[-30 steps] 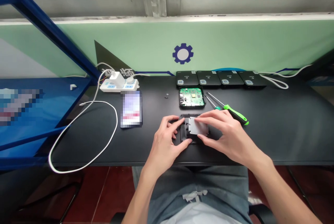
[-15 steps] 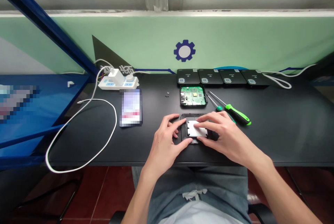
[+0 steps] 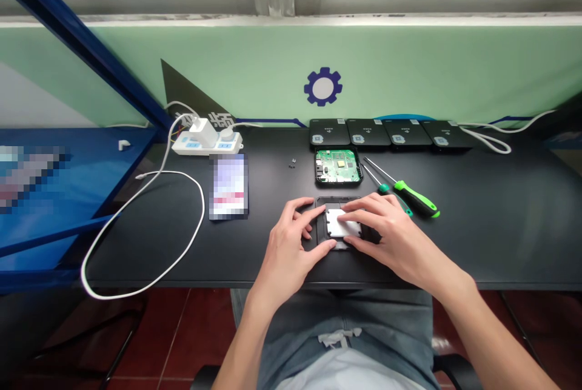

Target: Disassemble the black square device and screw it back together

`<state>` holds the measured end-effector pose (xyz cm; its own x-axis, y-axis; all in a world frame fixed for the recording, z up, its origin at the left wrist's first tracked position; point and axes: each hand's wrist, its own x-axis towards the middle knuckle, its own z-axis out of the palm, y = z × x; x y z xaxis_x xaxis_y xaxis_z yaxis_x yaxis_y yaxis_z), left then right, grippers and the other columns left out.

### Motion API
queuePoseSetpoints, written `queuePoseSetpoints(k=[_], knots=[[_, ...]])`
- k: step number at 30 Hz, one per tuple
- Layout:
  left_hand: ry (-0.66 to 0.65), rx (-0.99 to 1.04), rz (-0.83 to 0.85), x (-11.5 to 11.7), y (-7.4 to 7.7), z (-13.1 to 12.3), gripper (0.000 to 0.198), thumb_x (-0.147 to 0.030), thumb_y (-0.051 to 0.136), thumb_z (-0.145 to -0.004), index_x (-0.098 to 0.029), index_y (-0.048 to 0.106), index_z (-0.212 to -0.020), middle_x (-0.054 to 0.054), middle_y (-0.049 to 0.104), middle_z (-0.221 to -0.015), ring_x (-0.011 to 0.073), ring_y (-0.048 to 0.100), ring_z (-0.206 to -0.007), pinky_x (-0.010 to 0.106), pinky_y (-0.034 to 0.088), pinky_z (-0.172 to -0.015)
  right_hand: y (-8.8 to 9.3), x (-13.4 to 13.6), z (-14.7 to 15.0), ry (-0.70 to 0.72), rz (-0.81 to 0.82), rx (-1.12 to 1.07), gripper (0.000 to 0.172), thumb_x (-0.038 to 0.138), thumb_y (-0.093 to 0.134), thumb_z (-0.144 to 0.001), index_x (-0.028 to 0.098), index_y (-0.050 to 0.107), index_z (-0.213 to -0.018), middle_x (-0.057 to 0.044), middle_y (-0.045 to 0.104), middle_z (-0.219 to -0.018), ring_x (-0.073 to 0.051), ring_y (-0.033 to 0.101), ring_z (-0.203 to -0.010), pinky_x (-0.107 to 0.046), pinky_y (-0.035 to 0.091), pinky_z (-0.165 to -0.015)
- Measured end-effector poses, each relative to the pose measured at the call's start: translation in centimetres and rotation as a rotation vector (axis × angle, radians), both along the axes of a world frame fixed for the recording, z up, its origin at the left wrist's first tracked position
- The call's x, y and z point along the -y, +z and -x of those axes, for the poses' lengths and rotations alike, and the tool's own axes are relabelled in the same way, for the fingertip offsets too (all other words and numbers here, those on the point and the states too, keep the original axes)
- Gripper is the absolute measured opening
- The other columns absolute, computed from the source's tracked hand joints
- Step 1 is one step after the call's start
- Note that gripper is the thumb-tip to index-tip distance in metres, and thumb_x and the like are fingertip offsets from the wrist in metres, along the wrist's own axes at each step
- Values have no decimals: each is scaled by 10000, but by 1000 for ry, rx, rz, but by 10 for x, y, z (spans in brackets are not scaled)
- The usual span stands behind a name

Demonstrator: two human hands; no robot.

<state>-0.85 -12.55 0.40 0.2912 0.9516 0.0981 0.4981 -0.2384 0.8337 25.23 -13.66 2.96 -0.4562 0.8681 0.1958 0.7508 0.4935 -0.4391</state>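
In front of me on the table lies a black plastic casing half (image 3: 321, 233), and a flat silver-white metal plate (image 3: 337, 227) with notched edges rests inside it. My left hand (image 3: 291, 241) grips the casing's left side, thumb at the near edge and index finger at the plate's upper left corner. Across the right side reaches my right hand (image 3: 386, 226); its fingertips press on the plate and the thumb sits at its lower edge. Just beyond, a green circuit board (image 3: 337, 165) sits in another black casing half (image 3: 339, 184). My right fingers hide part of the plate.
Two screwdrivers, one dark green (image 3: 384, 188) and one black and lime (image 3: 416, 198), lie right of the board. Several black boxes (image 3: 368, 133) line the back. Small screws (image 3: 292, 164), a blurred phone (image 3: 228, 187), a power strip (image 3: 208, 143) and a white cable (image 3: 200, 229) are leftward.
Both hands keep the same hold on the casing and plate. The whole view has shifted very slightly; nothing else visibly differs.
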Motion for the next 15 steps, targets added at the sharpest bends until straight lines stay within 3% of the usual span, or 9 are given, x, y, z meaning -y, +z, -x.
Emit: queuePoseSetpoints(k=[10, 15], knots=[[5, -10, 2, 0, 1, 0, 570, -234, 953, -941, -341, 803, -1480, 78, 678, -1576, 157, 702, -895, 400, 708, -936, 4, 3, -6, -25, 0, -44, 257, 372, 684, -1173, 357, 724, -1426, -46, 752, -1465, -279, 693, -1306, -504, 510, -1121], [19, -18, 13, 1, 4, -3, 660, -279, 970, -910, -346, 764, -1533, 79, 659, -1597, 154, 701, -899, 381, 712, -903, 5, 9, -23, -173, -95, -115, 215, 401, 717, -1153, 384, 775, -1359, -7, 794, -1412, -265, 730, -1283, -468, 531, -1100]])
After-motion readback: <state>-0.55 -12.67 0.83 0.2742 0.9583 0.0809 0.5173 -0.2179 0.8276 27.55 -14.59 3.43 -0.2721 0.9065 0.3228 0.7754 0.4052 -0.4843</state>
